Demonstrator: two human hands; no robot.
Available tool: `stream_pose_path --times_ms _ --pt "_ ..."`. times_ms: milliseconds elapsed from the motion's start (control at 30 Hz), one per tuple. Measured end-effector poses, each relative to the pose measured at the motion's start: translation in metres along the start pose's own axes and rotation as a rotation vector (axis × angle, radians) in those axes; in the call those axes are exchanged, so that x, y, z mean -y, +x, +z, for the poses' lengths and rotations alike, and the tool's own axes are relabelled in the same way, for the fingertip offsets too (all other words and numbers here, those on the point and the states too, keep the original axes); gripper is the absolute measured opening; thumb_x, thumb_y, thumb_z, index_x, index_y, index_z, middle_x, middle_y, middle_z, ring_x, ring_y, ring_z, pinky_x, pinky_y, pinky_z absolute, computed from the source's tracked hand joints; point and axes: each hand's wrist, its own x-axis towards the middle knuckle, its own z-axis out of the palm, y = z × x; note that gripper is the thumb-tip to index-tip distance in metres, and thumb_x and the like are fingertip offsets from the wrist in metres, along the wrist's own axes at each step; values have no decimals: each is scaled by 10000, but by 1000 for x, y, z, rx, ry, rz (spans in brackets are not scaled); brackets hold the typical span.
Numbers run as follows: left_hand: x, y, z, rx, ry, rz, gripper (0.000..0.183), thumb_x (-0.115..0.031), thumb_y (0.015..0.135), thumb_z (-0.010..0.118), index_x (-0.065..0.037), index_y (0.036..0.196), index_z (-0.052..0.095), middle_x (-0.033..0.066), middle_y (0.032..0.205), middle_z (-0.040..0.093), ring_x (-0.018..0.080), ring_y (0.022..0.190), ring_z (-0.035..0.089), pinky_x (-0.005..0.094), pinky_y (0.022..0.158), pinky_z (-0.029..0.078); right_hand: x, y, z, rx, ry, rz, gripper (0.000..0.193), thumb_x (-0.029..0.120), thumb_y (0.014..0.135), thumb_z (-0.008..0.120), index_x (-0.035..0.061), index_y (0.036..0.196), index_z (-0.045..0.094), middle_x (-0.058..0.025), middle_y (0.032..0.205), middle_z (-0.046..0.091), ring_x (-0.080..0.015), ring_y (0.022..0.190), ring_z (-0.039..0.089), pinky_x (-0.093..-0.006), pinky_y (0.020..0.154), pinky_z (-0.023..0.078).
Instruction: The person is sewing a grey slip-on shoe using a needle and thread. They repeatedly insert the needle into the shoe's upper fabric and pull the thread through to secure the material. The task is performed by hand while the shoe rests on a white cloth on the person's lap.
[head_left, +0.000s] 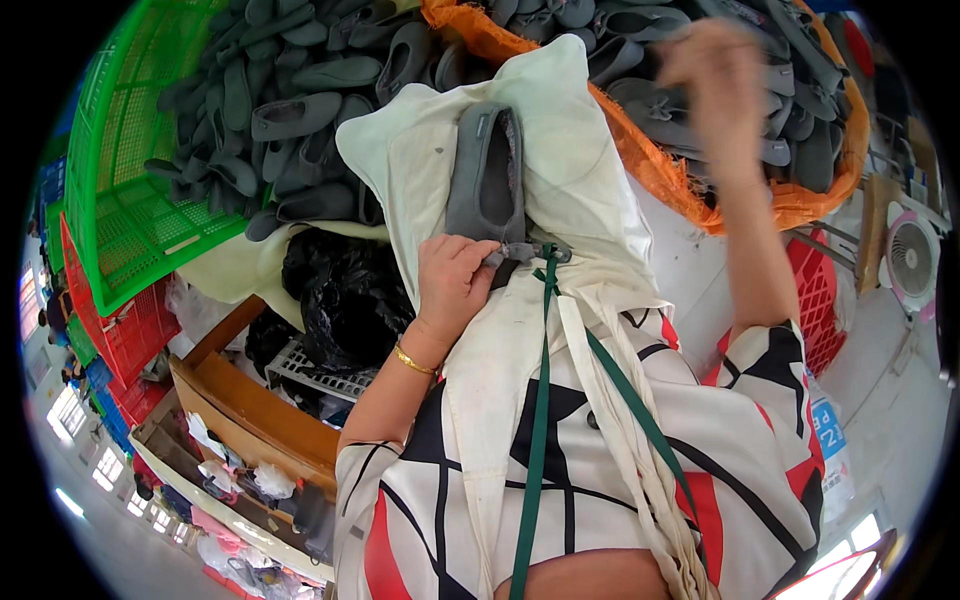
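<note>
**Grey shoe pinched on the cream cloth**

Left hand (pixel 455 275) closed, pinching the grey shoe (pixel 487 175) at its near end; the shoe lies on the cream cloth (pixel 570 170). Right hand (pixel 715 85), blurred, raised over the orange sack (pixel 640 150) rim; grip unclear.

Piled grey shoes (pixel 290 110) crowd the green crate (pixel 130 200), seemingly leaving little room.

A: Left hand (pixel 452 280)?
B: Pinching the toe bow of a grey slipper (pixel 487 175) lying on a cream cloth (pixel 570 170).
A: Right hand (pixel 715 85)?
B: Raised, blurred, over grey shoes in the orange sack (pixel 640 150). Green crate (pixel 125 190) at left.
</note>
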Motion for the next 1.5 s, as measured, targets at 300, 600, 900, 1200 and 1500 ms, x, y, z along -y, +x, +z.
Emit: stream_pose_path --times_ms 300,600,900,1200,1500 --pt "-3 5 -1 -32 -23 9 313 0 662 727 -115 954 729 27 845 625 255 827 578 382 775 407 -27 -115 99 750 -373 -666 66 139 741 620 116 802 610 -19 797 535 -191 810 572 -304 745 465" --pt "1 6 1 27 -6 -47 238 -17 686 725 -99 910 726 35 846 629 275 838 576 393 771 408 -29 -109 111 519 -446 -645 132 152 723 676 122 677 556 -22 693 502 -213 682 556 -350 622 445" --pt "-7 8 -9 -16 -39 -187 282 -179 774 776 -38 994 669 97 849 637 320 900 593 415 781 460 -21 -102 119 370 -295 -254 166 115 818 727 52 723 606 -93 681 559 -274 616 570 -370 537 448" --pt "-10 -24 -6 -53 -392 -743 482 -193 806 794 39 1148 546 130 911 689 211 785 654 331 719 522 -5 -91 116 373 -227 -481 100 117 811 742 51 798 668 -85 713 591 -272 641 587 -373 562 471" --pt "41 80 -179 4 -426 -518 315 -80 815 611 35 1101 673 38 939 700 105 855 623 250 804 502 -7 -12 10 294 -680 -302 88 144 848 712 66 826 677 -86 751 593 -291 719 612 -391 613 491"
